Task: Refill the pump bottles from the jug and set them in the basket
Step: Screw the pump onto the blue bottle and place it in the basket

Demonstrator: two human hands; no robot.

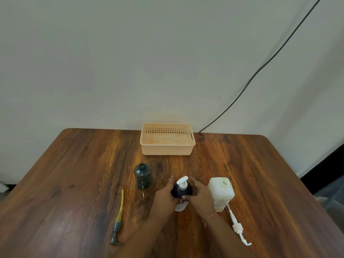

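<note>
A dark purple pump bottle [181,191] with a white pump head stands on the wooden table [74,183]. My left hand [164,196] and my right hand [200,195] grip it from either side. To its left stands a dark green bottle [142,175], uncapped and open at the neck. Its green pump with a yellow tube [118,218] lies on the table further left. A white jug [221,192] with an open top stands right of my hands. A loose white pump [238,228] lies in front of the jug. The peach basket [167,151] stands empty at the back.
A small white object [180,206] lies partly hidden under my hands. A black cable [260,69] runs down the wall to the table's back edge, right of the basket. The wall stands directly behind the table.
</note>
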